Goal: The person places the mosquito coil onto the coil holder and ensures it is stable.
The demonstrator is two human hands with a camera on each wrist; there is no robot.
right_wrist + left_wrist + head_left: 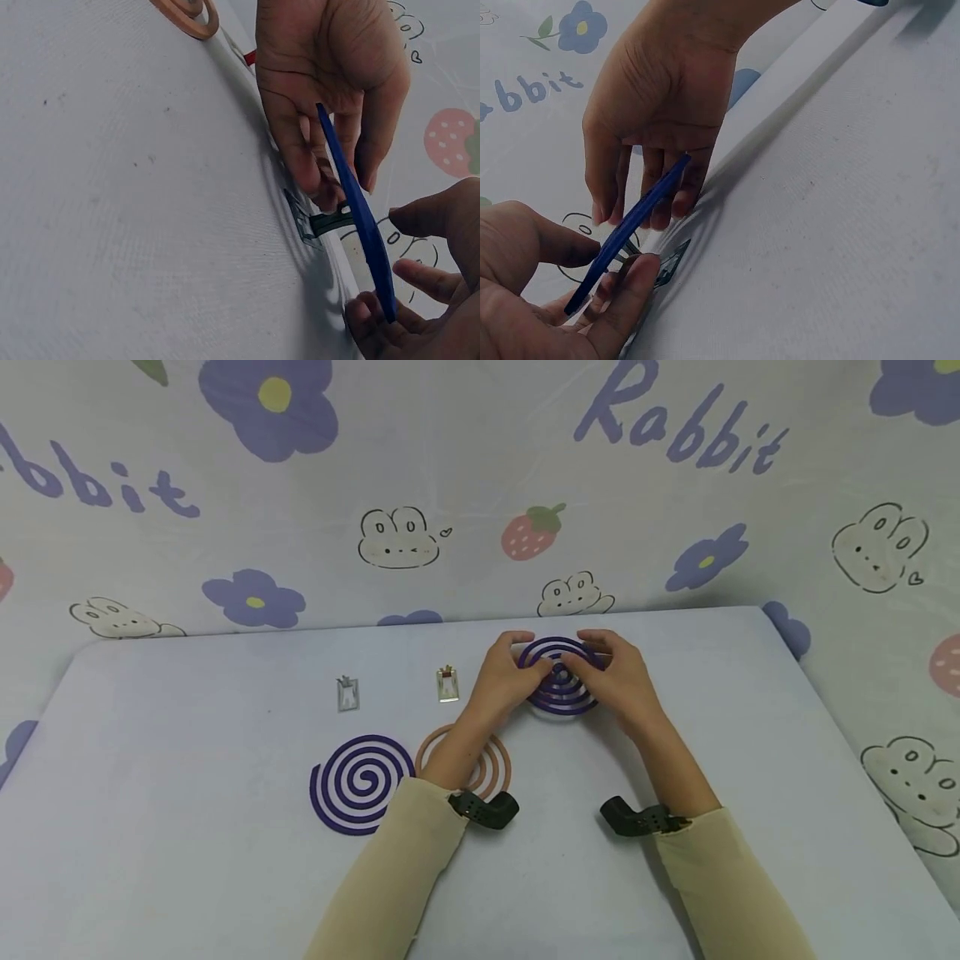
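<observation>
A dark purple mosquito coil (562, 706) is held between both hands near the back of the table. My left hand (504, 677) has its thumb on the coil's upper face near the centre, with fingers at the left rim. From the other side, my right hand (617, 672) grips it the same way. Beneath the coil, a small metal coil stand (303, 219) lies on the table, its raised prong (330, 223) reaching the coil's underside. In the left wrist view the coil appears edge-on and tilted, between my left thumb and fingers.
A second purple coil (327, 785) lies front left, beside an orange coil (504, 764) partly hidden under my left forearm. Two more small stands, one silver (348, 695) and one gold (447, 685), lie behind them. Printed cloth (480, 468) hangs behind the table.
</observation>
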